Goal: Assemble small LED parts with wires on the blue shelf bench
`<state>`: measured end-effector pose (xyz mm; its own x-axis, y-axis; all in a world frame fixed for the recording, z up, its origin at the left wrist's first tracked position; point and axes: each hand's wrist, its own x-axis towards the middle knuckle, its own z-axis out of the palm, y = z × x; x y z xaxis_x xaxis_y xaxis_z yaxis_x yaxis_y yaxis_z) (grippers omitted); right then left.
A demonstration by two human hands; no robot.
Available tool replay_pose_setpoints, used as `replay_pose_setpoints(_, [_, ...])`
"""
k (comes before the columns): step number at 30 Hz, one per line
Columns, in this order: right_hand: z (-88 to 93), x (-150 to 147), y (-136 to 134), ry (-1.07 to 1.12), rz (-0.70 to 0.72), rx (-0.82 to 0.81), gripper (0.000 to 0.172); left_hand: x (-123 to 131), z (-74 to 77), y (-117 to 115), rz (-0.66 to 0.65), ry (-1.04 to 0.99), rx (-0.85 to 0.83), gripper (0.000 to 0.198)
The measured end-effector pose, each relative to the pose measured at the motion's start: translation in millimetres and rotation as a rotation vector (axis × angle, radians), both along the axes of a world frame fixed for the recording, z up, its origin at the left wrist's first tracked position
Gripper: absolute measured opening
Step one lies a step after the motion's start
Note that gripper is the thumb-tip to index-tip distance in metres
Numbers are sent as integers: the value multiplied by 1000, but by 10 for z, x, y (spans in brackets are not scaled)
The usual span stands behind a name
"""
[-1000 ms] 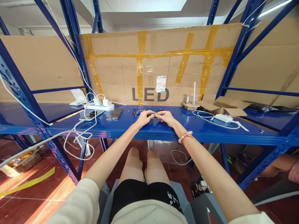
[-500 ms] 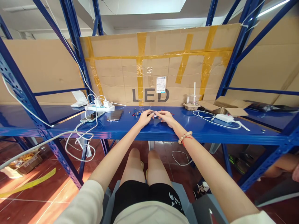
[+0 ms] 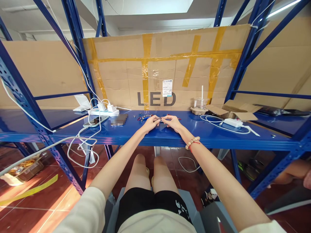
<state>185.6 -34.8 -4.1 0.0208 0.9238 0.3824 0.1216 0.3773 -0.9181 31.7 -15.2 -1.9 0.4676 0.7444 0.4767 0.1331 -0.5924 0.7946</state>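
Observation:
Over the blue shelf top [image 3: 126, 134], my left hand [image 3: 151, 123] and my right hand [image 3: 171, 122] meet with fingertips almost touching. Each is closed in a pinch. Something tiny sits between the fingertips, too small for me to name. Just behind the left hand lie several small blue and metallic pieces [image 3: 143, 118]. A thin red object [image 3: 179, 119] sticks out past the right hand's fingers, mostly hidden behind them. Beads and a red string circle the right wrist.
To the left are a white power strip [image 3: 104, 112], a phone [image 3: 93, 122] and hanging white cables. At right stand a plastic cup with straw [image 3: 201, 103], an open cardboard box [image 3: 233, 110] and a white adapter [image 3: 233, 122] with coiled cable. Taped cardboard [image 3: 121, 74] closes the back.
My left hand has shifted very slightly, its fingers lower and closer to the right fingertips. My right hand stays almost in place.

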Motion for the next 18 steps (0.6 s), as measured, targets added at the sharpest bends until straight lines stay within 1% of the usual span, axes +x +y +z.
replay_pose_setpoints(5, [7, -9, -14, 7, -5, -3, 43, -5, -9, 5, -6, 6, 0, 12])
replay_pose_setpoints(12, [28, -4, -53, -55, -19, -7, 44, -18, -18, 11, -60, -16, 32, 14])
replay_pose_setpoints(16, [15, 4, -40, -94, -27, -13, 45, -26, -16, 8, -49, -4, 57, 11])
replay_pose_setpoints(18, [12, 3, -38, -107, -33, -10, 45, -31, -11, 8, -39, 10, 81, 15])
